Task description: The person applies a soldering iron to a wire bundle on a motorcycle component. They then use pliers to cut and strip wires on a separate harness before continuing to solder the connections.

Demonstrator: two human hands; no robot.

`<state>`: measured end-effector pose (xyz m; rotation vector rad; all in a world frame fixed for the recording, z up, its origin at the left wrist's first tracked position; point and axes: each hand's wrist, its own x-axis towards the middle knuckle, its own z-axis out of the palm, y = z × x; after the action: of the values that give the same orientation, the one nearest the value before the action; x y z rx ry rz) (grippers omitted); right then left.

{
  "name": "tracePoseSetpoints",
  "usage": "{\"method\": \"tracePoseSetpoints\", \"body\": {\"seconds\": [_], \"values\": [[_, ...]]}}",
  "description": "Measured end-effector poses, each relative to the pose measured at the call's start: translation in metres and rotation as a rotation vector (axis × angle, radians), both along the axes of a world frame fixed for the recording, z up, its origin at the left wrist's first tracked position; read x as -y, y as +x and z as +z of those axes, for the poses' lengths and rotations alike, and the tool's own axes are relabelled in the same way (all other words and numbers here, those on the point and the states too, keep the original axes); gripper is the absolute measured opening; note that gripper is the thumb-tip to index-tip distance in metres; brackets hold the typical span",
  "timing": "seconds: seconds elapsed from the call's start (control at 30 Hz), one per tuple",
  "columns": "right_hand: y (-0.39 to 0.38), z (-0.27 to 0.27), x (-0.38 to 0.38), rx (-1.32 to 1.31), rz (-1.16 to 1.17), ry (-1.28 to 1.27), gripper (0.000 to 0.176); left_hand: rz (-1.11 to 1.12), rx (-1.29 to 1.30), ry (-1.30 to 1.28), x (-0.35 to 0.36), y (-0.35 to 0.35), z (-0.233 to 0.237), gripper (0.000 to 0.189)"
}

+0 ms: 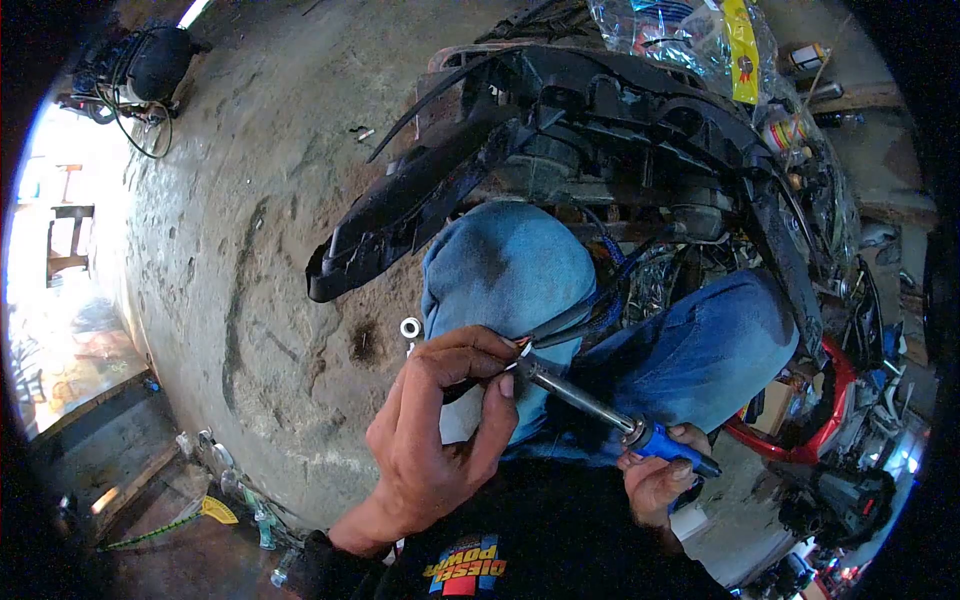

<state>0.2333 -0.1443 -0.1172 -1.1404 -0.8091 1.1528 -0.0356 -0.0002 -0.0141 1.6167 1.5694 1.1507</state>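
My left hand (440,410) pinches thin wires (524,346) between thumb and fingertips; a dark sheathed cable (560,322) runs from them over my jeans. In my right hand (660,474) is a soldering iron (585,401) with a blue handle and a metal barrel. The barrel slants up and left, its tip end right at the wires by my left fingertips. Beyond my knees lies a large black plastic part (415,195), long and curved. A blue-wrapped bundle of wires (612,252) passes between my knees and that part.
Rough concrete floor (230,250) spreads to the left. A clear plastic bag (690,45) with a yellow strip lies at the top. On the right are a red curved part (838,405) and scattered parts. A yellow fly swatter (218,510) lies lower left.
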Motion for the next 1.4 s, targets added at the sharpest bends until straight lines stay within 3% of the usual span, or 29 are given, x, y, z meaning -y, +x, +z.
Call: {"method": "tracePoseSetpoints", "body": {"seconds": [0.17, 0.67, 1.0, 1.4], "values": [[-0.01, 0.018, -0.017, -0.118, 0.058, -0.01, 0.049, 0.017, 0.039, -0.013, 0.001, 0.001, -0.002, 0.013], [0.002, -0.003, -0.002, 0.068, -0.007, 0.021, 0.05, 0.011, 0.067, -0.009, 0.001, 0.0, -0.006, 0.012], [-0.005, 0.006, -0.008, -0.089, 0.019, -0.011, 0.051, 0.024, 0.048, -0.019, 0.0, 0.001, -0.002, 0.012], [-0.007, 0.006, -0.014, -0.054, -0.001, 0.026, 0.047, 0.024, 0.083, -0.036, 0.002, 0.0, -0.004, 0.015]]}}
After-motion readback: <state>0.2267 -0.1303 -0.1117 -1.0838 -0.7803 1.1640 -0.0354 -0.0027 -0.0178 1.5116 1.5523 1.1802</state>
